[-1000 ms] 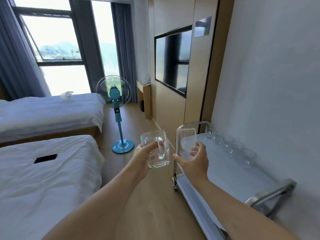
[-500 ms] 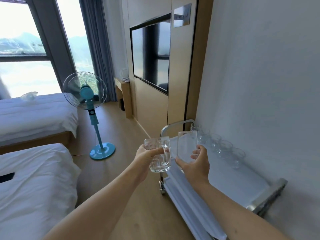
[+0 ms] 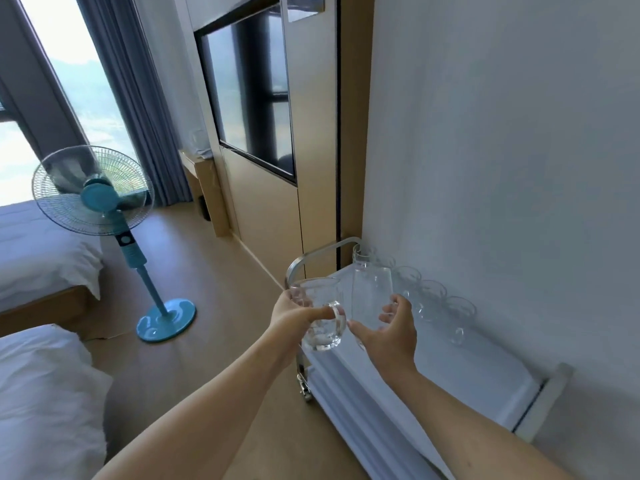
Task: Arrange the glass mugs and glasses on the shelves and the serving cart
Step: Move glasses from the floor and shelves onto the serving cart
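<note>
Closing on the serving cart (image 3: 464,372), your left hand (image 3: 294,318) grips a glass mug (image 3: 320,315), your right hand (image 3: 391,332) a tall glass (image 3: 370,292), now over its top tray.

Two bare forearms, left hand (image 3: 294,315) and right hand (image 3: 393,332) ungloved, sleeveless.

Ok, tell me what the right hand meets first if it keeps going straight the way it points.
Probably the row of glass mugs along the wall side of the serving cart; the right hand with its tall glass points there, though depth is unclear.
</note>
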The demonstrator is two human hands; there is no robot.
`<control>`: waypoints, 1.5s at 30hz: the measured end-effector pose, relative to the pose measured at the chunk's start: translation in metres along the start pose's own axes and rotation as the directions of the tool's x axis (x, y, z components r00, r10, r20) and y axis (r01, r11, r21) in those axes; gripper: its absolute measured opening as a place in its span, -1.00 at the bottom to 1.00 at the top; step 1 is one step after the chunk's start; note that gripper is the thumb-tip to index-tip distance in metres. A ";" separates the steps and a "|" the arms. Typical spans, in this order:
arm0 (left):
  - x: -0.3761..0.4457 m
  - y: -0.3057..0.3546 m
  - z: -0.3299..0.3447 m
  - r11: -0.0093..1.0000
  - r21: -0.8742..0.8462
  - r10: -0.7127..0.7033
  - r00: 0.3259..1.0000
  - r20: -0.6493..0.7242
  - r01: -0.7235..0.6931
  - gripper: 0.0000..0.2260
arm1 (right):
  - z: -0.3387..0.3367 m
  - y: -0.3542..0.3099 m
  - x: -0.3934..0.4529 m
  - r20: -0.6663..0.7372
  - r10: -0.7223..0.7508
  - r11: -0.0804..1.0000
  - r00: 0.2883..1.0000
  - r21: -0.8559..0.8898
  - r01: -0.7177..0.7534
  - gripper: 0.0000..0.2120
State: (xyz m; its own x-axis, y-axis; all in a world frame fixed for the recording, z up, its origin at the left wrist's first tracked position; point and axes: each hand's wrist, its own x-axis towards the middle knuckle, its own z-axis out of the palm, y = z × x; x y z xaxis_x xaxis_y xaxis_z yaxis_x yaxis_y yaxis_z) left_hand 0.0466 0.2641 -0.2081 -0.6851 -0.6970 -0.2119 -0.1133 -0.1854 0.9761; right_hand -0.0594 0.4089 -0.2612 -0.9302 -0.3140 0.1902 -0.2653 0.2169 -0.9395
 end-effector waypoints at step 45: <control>0.167 -0.071 0.295 0.623 0.359 0.021 0.474 0.880 -0.695 0.05 | -0.133 0.111 0.072 -0.835 0.228 0.886 0.501 -0.036 -0.463 -0.09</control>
State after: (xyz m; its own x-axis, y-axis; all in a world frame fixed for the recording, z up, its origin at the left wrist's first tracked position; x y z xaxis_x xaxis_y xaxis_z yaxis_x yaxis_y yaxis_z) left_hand -0.2721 0.3649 -0.2991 -0.9605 0.2756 -0.0374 0.1472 0.6176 0.7726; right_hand -0.1896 0.5334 -0.3138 -0.7380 0.6643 0.1189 0.1866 0.3703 -0.9100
